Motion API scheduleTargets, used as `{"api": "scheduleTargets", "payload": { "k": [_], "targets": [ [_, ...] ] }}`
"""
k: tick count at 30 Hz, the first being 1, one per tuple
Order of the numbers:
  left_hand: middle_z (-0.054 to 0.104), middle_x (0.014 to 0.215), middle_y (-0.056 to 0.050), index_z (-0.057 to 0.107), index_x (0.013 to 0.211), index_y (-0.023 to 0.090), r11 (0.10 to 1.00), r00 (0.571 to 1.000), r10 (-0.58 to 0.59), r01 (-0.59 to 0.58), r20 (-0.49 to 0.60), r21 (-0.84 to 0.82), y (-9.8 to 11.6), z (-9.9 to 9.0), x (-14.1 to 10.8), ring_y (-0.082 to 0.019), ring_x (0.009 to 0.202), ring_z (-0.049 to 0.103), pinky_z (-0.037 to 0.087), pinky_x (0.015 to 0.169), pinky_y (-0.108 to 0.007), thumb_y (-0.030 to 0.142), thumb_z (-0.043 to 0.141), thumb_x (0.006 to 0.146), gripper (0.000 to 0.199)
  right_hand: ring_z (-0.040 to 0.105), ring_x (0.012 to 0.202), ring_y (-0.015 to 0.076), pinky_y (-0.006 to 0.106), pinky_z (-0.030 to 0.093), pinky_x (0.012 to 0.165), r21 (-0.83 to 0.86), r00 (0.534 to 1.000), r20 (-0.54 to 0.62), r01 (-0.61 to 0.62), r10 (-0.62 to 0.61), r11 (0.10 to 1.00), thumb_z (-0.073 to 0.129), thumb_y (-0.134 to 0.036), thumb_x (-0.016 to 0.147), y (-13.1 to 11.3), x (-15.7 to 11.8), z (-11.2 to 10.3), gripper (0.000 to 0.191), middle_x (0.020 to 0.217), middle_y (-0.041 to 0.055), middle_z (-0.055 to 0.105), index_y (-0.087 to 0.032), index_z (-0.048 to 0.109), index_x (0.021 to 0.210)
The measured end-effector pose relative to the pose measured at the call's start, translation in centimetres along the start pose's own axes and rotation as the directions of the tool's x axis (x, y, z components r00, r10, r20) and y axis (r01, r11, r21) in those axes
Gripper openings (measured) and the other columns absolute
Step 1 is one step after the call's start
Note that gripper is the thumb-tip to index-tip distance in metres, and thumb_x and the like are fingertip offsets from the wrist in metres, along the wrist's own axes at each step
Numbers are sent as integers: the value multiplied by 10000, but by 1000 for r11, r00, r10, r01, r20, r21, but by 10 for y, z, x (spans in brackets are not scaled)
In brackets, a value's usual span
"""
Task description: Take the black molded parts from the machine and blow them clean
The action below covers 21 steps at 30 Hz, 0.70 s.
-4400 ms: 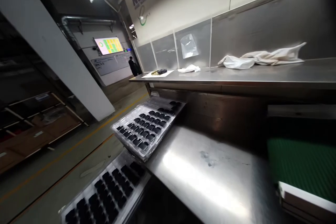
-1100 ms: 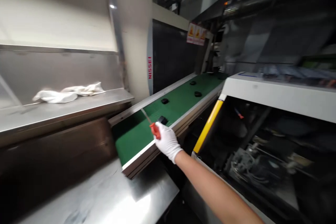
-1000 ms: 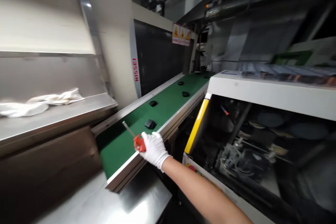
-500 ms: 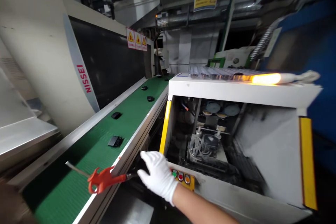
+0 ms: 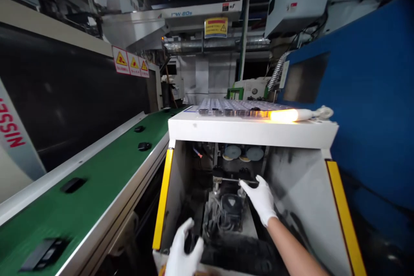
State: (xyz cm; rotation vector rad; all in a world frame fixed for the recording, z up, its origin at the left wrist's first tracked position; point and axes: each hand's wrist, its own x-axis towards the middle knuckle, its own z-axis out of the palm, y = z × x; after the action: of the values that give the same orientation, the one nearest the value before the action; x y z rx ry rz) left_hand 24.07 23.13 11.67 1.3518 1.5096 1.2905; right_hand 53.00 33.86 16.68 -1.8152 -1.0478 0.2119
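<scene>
My right hand (image 5: 260, 200), in a white glove, reaches into the open front of a white machine cabinet (image 5: 252, 131). Its fingers are at a horizontal metal rod (image 5: 231, 179) above a dark mechanism with cables (image 5: 229, 211). I cannot tell if they grip it. My left hand (image 5: 184, 250), also gloved, sits low at the bottom edge of the picture, just below the opening. A dark shape shows against its fingers, though it is unclear whether it is held. A sliver of orange lies near that hand, too cut off to name.
To the left runs a green conveyor belt (image 5: 80, 185) carrying several small black parts. Yellow strips (image 5: 163, 198) edge the opening. A transparent tray (image 5: 239, 108) and a glowing lamp (image 5: 284, 115) lie on the cabinet top. A blue machine wall (image 5: 365, 116) stands to the right.
My view has swung right toward the cabinet opening. My right hand moved from the conveyor edge into the opening, with no red-handled tool showing in it. My left hand has come into view.
</scene>
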Motion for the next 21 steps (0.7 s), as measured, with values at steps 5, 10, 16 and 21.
{"api": "scheduleTargets", "payload": {
  "k": [5,10,16,21],
  "targets": [
    [548,1385,-137,469,1350,153,993,990,118,-116,-82,29,73,85,106,-274,1324,484,357,1164,-420,365,705,725,700,572,1208,341,436,448,1015,128,999,45,7,-13,992,670,-675,623,-3,33,34,990,1321,217,595,-105,422,1393],
    [584,1349,-121,333,1444,207,995,994,91,-93,-67,-28,79,145,160,-240,1247,559,434,1091,-378,358,734,726,836,592,1186,315,421,459,1015,196,998,-1,-61,63,979,658,-581,685,-7,43,59,817,1278,182,632,-126,467,1336],
    [719,1048,-83,549,1178,215,1000,988,-23,23,-155,2,61,177,181,-214,976,684,523,910,-336,388,718,735,505,706,905,286,375,555,819,300,966,11,-248,257,921,659,-585,678,-8,42,71,533,962,122,754,-192,615,1036],
    [698,839,-49,614,896,221,990,959,74,-39,-272,133,62,183,182,-208,834,681,530,841,-332,329,630,762,174,688,937,341,440,532,855,107,983,-144,-98,113,989,646,-513,693,-5,43,70,430,941,165,747,-170,668,951]
  ]
}}
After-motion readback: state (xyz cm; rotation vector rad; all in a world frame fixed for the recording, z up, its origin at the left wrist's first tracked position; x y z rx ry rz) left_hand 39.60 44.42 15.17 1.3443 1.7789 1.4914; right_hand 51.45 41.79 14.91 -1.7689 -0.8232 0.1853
